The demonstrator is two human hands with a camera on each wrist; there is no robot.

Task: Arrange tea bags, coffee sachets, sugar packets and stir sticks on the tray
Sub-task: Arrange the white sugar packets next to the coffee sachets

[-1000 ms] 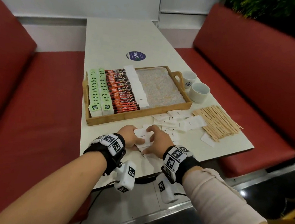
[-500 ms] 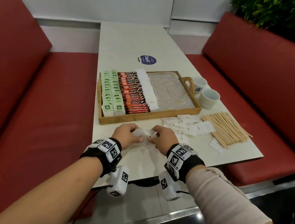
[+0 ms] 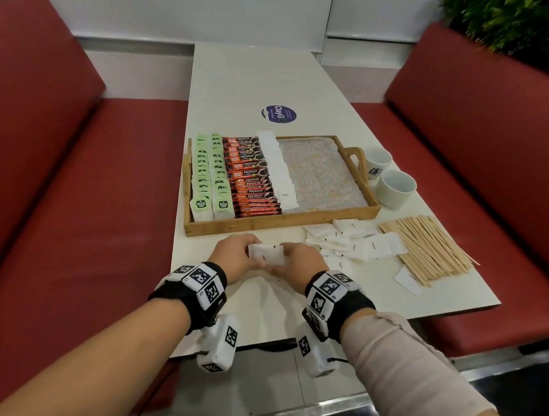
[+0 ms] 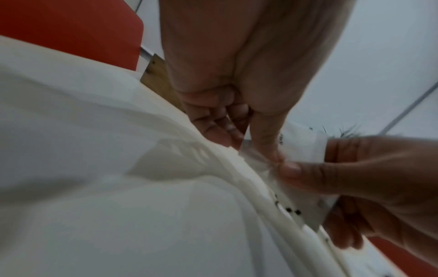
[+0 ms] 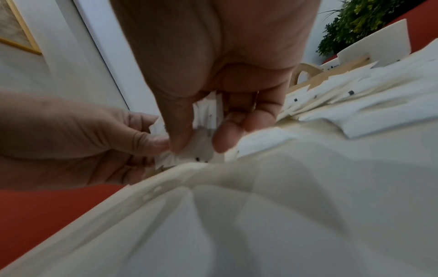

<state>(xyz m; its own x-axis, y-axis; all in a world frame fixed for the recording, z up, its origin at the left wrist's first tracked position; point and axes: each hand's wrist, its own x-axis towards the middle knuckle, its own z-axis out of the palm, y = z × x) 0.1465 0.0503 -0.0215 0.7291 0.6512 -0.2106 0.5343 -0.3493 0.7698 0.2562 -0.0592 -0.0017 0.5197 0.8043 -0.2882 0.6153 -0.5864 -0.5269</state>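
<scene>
step: squaring stack of sugar packets (image 3: 266, 254) | left hand (image 3: 234, 256) and right hand (image 3: 299, 264): both pinching stack ends, thumbs curled | stack just short of wooden tray (image 3: 264, 227) near rim, long axis left-right | open slot beyond, right of sugar row (image 3: 278, 170); right hand nearer

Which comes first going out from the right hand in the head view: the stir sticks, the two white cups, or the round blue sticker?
From the right hand:
1. Stir sticks, to its right on the table.
2. White cups, right of the tray's handle.
3. Blue sticker, beyond the tray.
</scene>
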